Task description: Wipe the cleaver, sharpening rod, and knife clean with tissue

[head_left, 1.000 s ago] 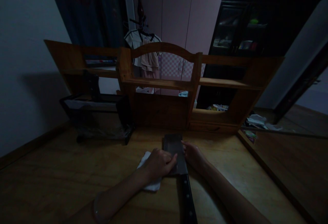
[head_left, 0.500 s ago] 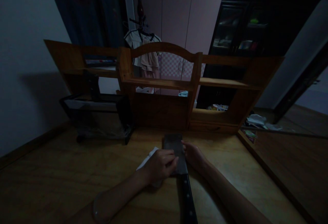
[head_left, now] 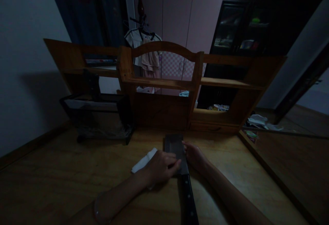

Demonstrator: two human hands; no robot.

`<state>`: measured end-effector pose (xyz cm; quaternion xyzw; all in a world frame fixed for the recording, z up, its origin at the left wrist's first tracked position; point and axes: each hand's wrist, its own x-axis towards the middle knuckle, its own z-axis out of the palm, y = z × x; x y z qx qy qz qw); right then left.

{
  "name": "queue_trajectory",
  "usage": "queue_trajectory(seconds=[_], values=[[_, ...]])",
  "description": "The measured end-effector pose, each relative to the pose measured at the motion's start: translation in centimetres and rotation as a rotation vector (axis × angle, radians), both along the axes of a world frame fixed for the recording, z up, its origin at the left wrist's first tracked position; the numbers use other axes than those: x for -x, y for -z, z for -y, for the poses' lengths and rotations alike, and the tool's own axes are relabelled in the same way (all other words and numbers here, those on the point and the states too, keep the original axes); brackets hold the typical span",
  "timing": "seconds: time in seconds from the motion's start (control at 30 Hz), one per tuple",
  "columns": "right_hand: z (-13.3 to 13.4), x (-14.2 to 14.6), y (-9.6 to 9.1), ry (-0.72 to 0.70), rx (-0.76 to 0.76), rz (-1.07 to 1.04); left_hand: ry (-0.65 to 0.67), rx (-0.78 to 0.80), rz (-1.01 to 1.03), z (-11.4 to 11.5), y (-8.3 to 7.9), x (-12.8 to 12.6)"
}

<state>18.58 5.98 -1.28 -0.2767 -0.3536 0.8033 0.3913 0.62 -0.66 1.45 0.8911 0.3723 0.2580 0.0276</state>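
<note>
A cleaver [head_left: 173, 146] lies on the wooden tabletop, its broad grey blade pointing away and its black riveted handle toward me. My left hand [head_left: 164, 166] is closed, its fingers curled over the lower left part of the blade. From under that hand a folded white cloth [head_left: 144, 162] sticks out to the left; the fingers' grip on it is partly hidden. At the blade's right edge, my right hand [head_left: 194, 154] is closed with its fingertips against the metal. Neither hand is on the handle.
A wooden shelf unit [head_left: 161, 84] stands along the table's far side. To the left is a black-framed stand [head_left: 100, 115] holding a dark-handled item [head_left: 92, 84]. A raised edge [head_left: 272, 177] borders the table on the right. The room is dim.
My left hand has shifted slightly right and down over the blade. More of the white cloth shows on its left. My right hand and the cleaver have stayed put.
</note>
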Motion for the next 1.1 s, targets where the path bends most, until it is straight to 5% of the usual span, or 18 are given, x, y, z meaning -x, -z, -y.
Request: queue_trajectory(seconds=[1.1], values=[[1.2,0.7,-1.1,0.107,-0.116,0.071,0.006,0.047,-0.027,-0.1,-0.1,-0.3]])
